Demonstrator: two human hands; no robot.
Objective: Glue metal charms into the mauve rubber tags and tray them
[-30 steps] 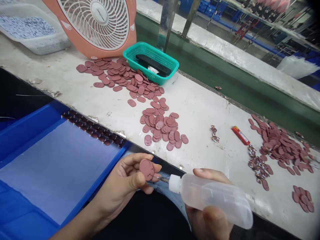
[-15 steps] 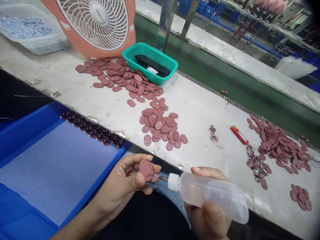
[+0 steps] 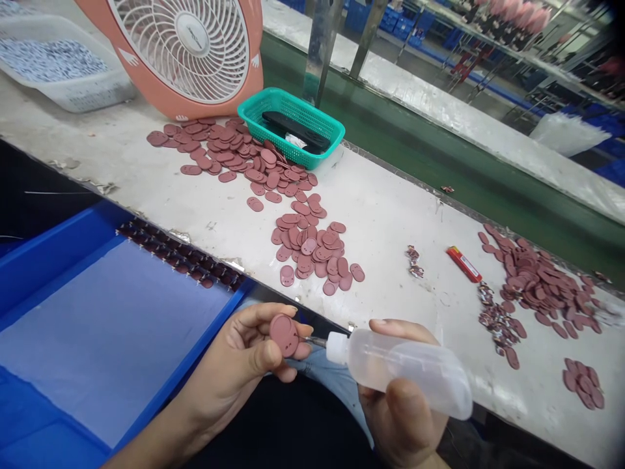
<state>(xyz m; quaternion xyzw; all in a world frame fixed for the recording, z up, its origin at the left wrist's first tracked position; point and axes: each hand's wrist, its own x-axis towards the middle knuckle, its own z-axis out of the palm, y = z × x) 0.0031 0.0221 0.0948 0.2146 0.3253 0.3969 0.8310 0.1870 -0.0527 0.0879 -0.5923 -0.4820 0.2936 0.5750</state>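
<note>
Between thumb and fingers, my left hand (image 3: 244,358) pinches a reddish-brown oval piece (image 3: 284,336) with a raised round rim and small holes at its lower end. My right hand (image 3: 403,404) is wrapped round a translucent squeeze bottle (image 3: 410,368) with a white cap, lying almost level. Its thin metal nozzle (image 3: 317,341) points left at the lower edge of the piece; whether the tip touches it I cannot tell. Beyond my hands, a loose heap of similar oval pieces (image 3: 312,247) lies on the worktable (image 3: 381,202).
Left of my hands sits a blue tray (image 3: 112,339) with rows of dark pieces along its far edge. A green basket (image 3: 293,124), an orange fan (image 3: 190,52) and a white tub (image 3: 68,71) stand behind. To the right are a red box (image 3: 463,264), small metallic parts (image 3: 495,319) and more ovals.
The bottle has tilted slightly and its nozzle has drawn back a little from the face of the oval piece. My left hand keeps its hold. The whole view has shifted slightly.
</note>
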